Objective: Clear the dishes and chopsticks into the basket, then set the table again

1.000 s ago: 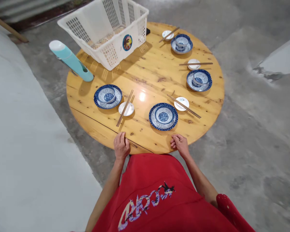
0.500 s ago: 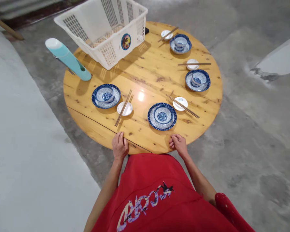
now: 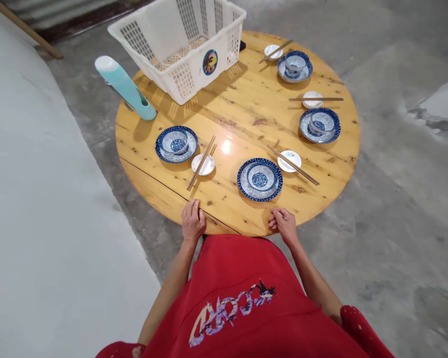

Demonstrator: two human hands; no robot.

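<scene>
My left hand point(image 3: 193, 222) lies flat on the near rim of a round wooden table point(image 3: 242, 124), fingers stretched out. My right hand point(image 3: 283, 224) rests on the same rim with fingers curled, nothing visible in it. Just beyond my right hand stands a blue patterned plate with a bowl point(image 3: 260, 178), a small white dish point(image 3: 289, 160) and chopsticks point(image 3: 293, 165) beside it. Beyond my left hand lie another pair of chopsticks point(image 3: 201, 162) over a white dish point(image 3: 203, 164), and a second blue plate with a bowl point(image 3: 176, 144).
A white plastic basket point(image 3: 179, 44) sits at the table's far left, a teal bottle point(image 3: 125, 88) lying beside it. Two more place settings point(image 3: 319, 124) point(image 3: 294, 67) stand at the far right. Concrete floor surrounds the table; a pale raised surface point(image 3: 33, 209) runs along the left.
Both hands stay on the table's rim. The view has shifted a little to the left, so the table sits slightly further right in the picture.
</scene>
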